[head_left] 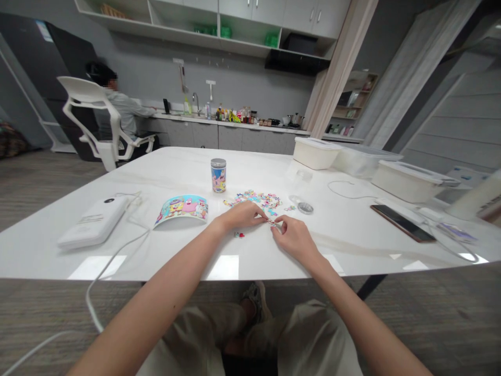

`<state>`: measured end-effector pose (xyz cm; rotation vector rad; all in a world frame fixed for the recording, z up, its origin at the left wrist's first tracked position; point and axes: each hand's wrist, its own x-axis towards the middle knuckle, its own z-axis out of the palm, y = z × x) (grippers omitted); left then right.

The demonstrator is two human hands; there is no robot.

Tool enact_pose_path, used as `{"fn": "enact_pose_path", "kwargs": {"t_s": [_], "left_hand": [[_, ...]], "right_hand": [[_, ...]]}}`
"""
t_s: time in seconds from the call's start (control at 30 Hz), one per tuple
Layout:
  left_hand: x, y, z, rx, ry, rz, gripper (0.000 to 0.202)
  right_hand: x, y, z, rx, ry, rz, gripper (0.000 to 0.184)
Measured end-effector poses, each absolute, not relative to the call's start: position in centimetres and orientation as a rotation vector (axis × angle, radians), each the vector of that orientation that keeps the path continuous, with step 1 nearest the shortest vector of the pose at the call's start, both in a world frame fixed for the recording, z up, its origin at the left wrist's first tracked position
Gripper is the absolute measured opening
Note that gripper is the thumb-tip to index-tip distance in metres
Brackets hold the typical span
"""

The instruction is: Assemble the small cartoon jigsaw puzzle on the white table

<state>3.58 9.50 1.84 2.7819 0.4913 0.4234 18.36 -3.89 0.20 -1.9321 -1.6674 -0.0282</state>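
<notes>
The left hand and the right hand are close to each other, low over the white table. Both hands pinch with thumb and finger on a small bit that sits between their fingertips. It is too tiny to tell if it is one bit or two joined.

The small bit is just in front of a pile of bright puzzle pieces, spread flat on the table. One loose piece, partly red, lies just below the left hand, apart from the pile. A round silver disc lies to the right of the pile.

Behind the pile, a jar stands upright with a silver top and cartoon pictures on its side. A bent picture card with cartoon faces is to the left of the pile. Farther left lies a white pack, with a white cord near it. On the right side, a phone lies flat, and white boxes stand behind it. Across the room, a person sits in a white chair.
</notes>
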Motion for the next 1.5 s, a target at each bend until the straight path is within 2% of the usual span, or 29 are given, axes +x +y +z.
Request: {"fn": "enact_pose_path", "kwargs": {"t_s": [0.5,1.5], "left_hand": [[4.4,9.0,2.1,2.824,0.477,0.416,0.026],[4.6,9.6,2.3,2.807,0.443,0.424,0.027]], "right_hand": [[18.7,-3.9,0.7,-1.906,-1.666,0.084,0.021],[18.9,-4.0,1.0,-1.896,-1.724,0.062,0.019]]}}
